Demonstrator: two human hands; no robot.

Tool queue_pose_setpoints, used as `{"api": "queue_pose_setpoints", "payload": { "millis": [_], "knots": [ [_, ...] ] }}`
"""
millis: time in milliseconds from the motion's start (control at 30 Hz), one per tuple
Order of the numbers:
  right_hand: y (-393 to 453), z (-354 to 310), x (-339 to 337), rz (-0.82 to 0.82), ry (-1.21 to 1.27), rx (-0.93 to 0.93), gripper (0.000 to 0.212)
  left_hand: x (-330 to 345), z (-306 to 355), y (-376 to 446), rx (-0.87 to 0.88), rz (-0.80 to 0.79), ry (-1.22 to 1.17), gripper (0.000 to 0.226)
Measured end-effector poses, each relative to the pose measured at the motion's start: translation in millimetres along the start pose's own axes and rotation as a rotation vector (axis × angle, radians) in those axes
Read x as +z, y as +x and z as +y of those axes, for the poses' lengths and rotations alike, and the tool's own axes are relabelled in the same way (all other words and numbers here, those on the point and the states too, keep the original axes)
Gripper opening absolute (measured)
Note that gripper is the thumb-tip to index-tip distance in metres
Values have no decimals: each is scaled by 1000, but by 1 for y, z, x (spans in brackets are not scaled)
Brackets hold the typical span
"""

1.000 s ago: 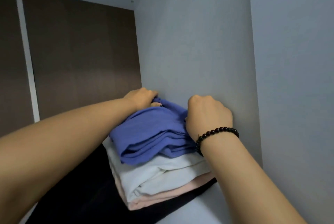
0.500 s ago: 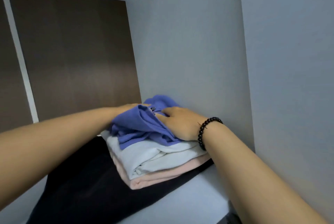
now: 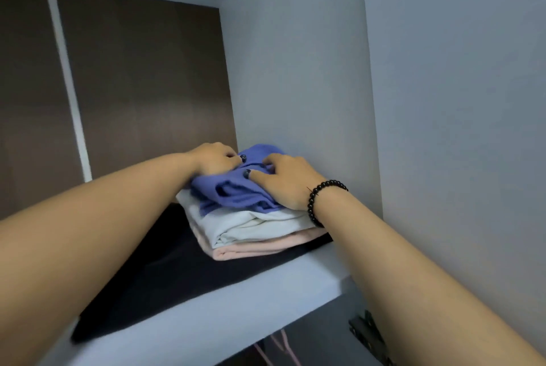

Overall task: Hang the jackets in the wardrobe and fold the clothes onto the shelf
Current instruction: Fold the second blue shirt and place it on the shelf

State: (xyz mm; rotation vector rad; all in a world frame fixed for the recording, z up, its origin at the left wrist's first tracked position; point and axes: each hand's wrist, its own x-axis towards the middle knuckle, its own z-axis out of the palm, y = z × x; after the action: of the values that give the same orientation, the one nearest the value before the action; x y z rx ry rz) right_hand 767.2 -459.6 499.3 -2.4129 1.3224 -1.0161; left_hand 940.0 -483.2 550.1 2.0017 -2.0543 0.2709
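Both hands grip soft crumpled blue garment (image 3: pixel 236 191): left (image 3: pixel 214 158), right (image 3: pixel 285 180) | atop folded white (image 3: pixel 251 225), pink (image 3: pixel 266 246) layers

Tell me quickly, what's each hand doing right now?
Left hand: fingers curled, gripping the blue garment.
Right hand: resting on the same garment, fingers bent into the cloth.
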Motion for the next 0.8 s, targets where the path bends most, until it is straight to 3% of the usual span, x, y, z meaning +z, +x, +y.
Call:
{"api": "queue_pose_setpoints", "payload": {
  "millis": [133, 300, 633, 800],
  "knots": [
    [-22, -11, -11, 160, 46, -8, 56, -26, 5, -51, 3, 27, -28, 38],
    [-68, -36, -33, 204, 68, -7, 46, -49, 2, -128, -22, 71, -36, 35],
    [-203, -100, -40, 109, 144, -29, 32, -72, 1, -314, -79, 97, -148, 31],
    [-257, -134, -32, 22, 216, -83, 24, -79, 4, -398, -187, 95, -244, 28]
  ]
}}
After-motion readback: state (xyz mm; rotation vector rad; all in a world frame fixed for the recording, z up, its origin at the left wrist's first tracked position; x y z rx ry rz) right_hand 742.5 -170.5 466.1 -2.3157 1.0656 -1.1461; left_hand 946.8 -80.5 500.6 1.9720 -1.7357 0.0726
